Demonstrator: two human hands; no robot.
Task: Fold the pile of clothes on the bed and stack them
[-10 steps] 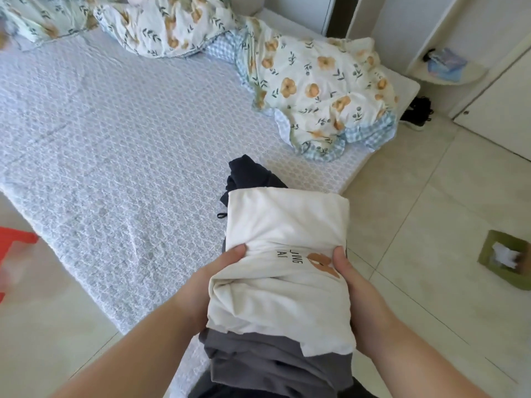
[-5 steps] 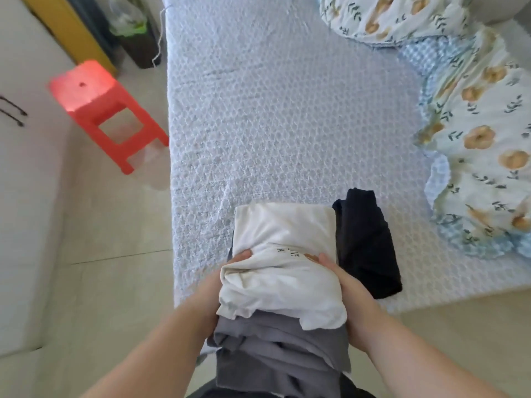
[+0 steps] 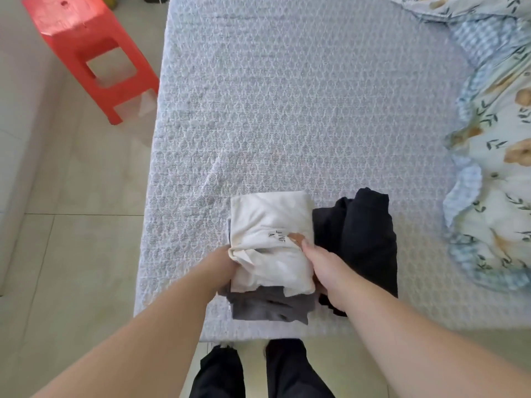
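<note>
Head: both hands grip folded stack [image 3: 270,254], long axis running away from person.

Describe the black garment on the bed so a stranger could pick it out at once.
Start at the bed, with its pale patterned cover, and go to its near edge, where both hands hold a folded stack. The black garment lies right beside that stack, toward the floral quilt. It is the only black piece, set apart from the stack.
</note>
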